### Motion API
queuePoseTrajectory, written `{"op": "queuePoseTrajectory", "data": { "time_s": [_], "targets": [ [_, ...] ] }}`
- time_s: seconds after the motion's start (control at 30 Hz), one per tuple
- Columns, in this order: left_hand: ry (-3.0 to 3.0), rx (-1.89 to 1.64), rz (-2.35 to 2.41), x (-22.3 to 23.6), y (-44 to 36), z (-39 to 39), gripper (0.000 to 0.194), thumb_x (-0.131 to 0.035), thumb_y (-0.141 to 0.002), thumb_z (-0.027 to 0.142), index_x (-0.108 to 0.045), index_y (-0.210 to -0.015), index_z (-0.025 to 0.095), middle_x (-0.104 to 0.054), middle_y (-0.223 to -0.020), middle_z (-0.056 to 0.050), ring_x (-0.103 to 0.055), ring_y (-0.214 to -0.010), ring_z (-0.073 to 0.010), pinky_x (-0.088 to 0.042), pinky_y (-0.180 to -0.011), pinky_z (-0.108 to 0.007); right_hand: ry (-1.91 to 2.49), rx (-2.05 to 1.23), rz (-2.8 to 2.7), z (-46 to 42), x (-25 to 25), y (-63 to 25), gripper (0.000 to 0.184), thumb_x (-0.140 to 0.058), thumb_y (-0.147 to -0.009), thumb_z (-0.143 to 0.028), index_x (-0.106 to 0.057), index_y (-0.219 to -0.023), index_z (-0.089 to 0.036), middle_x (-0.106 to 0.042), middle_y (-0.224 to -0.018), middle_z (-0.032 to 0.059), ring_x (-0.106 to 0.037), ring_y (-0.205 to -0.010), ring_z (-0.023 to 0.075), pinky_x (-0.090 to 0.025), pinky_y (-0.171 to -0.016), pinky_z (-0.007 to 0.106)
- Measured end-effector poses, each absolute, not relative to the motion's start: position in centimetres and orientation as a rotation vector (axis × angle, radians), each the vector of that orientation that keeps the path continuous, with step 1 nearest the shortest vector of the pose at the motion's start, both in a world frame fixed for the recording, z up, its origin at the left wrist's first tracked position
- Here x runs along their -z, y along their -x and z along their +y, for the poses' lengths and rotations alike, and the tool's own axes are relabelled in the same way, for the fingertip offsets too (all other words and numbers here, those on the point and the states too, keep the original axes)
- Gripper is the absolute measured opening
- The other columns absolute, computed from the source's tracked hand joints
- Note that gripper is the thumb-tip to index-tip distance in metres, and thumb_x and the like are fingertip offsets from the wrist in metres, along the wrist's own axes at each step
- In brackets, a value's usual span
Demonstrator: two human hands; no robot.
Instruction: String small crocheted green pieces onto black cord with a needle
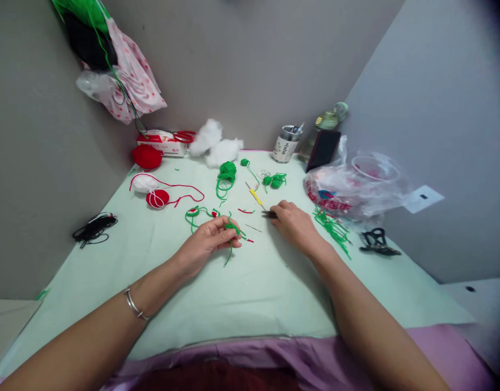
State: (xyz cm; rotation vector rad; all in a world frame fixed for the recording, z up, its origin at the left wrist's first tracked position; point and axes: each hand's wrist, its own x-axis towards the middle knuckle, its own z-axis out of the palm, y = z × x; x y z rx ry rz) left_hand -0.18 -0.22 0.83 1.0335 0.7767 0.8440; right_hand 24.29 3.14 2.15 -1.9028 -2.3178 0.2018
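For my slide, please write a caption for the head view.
Left hand pinches green yarn while right hand touches a black object near a yellow-handled tool.

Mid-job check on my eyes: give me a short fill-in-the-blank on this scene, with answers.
The left hand holds a yarn piece coloured ____.
The slim tool beyond the hands has a ____ middle.
The bangle is on the ____ arm.
The fluffy stuffing is coloured ____.

Missing words: green; yellow; left; white.
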Motion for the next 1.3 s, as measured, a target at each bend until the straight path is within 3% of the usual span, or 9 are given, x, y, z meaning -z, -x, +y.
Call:
{"op": "queuePoseTrajectory", "data": {
  "time_s": [0.2, 0.3, 0.4, 0.47, 0.6, 0.8, 1.3],
  "targets": [
    [-1.035, -0.879, 0.826, -0.6, 0.1, -0.2, 0.022, -0.074, -0.083, 0.035, -0.064, -0.093, 0.019, -0.062, -0.085, 0.001, -0.065, -0.081, -0.0144, -0.051, -0.083, -0.030, 1.859, -0.205, -2.303, 3.7, -1.4, -24.8, 0.025, -0.046, -0.093, -0.012, -0.070, -0.097, -0.015, -0.062, -0.104, 0.0159, -0.057, -0.094, 0.0268, -0.035, -0.068, 0.031],
    [-1.077, -0.913, 0.824, -0.5, 0.2, -0.1, 0.019, -0.071, -0.085, 0.035, -0.066, -0.094, 0.018, -0.063, -0.091, -0.001, -0.063, -0.085, -0.0148, -0.050, -0.084, -0.029, 1.762, -0.282, -2.243, 3.8, -1.7, -24.7, 0.031, -0.038, -0.099, -0.017, -0.068, -0.107, -0.015, -0.063, -0.097, 0.0120, -0.057, -0.084, 0.0220, -0.036, -0.069, 0.030],
    [-1.095, -0.937, 0.840, -0.5, 0.3, -0.1, 0.021, -0.071, -0.085, 0.033, -0.065, -0.099, 0.019, -0.062, -0.089, 0.000, -0.063, -0.084, -0.0143, -0.049, -0.084, -0.029, 1.563, -0.500, -2.246, 3.2, -2.5, -23.8, 0.038, -0.031, -0.105, -0.031, -0.063, -0.119, -0.017, -0.061, -0.081, 0.0036, -0.056, -0.071, 0.0162, -0.039, -0.066, 0.026],
    [-1.109, -0.942, 0.847, -0.5, 0.3, -0.1, 0.021, -0.071, -0.085, 0.032, -0.063, -0.099, 0.019, -0.062, -0.085, 0.001, -0.064, -0.083, -0.0141, -0.049, -0.083, -0.029, 1.353, -0.764, -2.237, 2.5, -3.0, -23.0, 0.044, -0.028, -0.106, -0.040, -0.064, -0.115, -0.016, -0.055, -0.072, 0.0003, -0.052, -0.065, 0.0140, -0.039, -0.064, 0.025],
    [-1.142, -0.954, 0.845, -0.3, 0.1, -0.2, 0.022, -0.072, -0.084, 0.031, -0.057, -0.093, 0.019, -0.062, -0.082, 0.002, -0.065, -0.080, -0.0137, -0.049, -0.080, -0.028, 1.087, -1.066, -2.226, 1.3, -3.7, -21.8, 0.043, -0.037, -0.103, -0.047, -0.065, -0.097, -0.015, -0.050, -0.073, -0.0007, -0.046, -0.067, 0.0125, -0.037, -0.065, 0.024],
    [-1.215, -0.923, 0.838, -0.2, -0.2, -0.4, 0.024, -0.073, -0.080, 0.026, -0.052, -0.090, 0.019, -0.059, -0.080, 0.004, -0.062, -0.076, -0.0127, -0.048, -0.075, -0.028, 1.096, -1.099, -2.317, 0.9, -3.7, -21.4, 0.040, -0.044, -0.101, -0.048, -0.065, -0.090, -0.016, -0.054, -0.075, -0.0003, -0.043, -0.067, 0.0124, -0.032, -0.063, 0.024],
    [-1.304, -0.921, 0.829, -0.2, -0.4, -0.6, 0.023, -0.071, -0.080, 0.022, -0.050, -0.089, 0.020, -0.059, -0.085, 0.003, -0.059, -0.083, -0.0137, -0.046, -0.076, -0.029, 1.107, -1.216, -2.337, 1.1, -4.0, -21.6, 0.049, -0.041, -0.100, -0.055, -0.058, -0.078, -0.014, -0.039, -0.068, -0.0026, -0.034, -0.065, 0.0104, -0.029, -0.060, 0.024]
  ]
}}
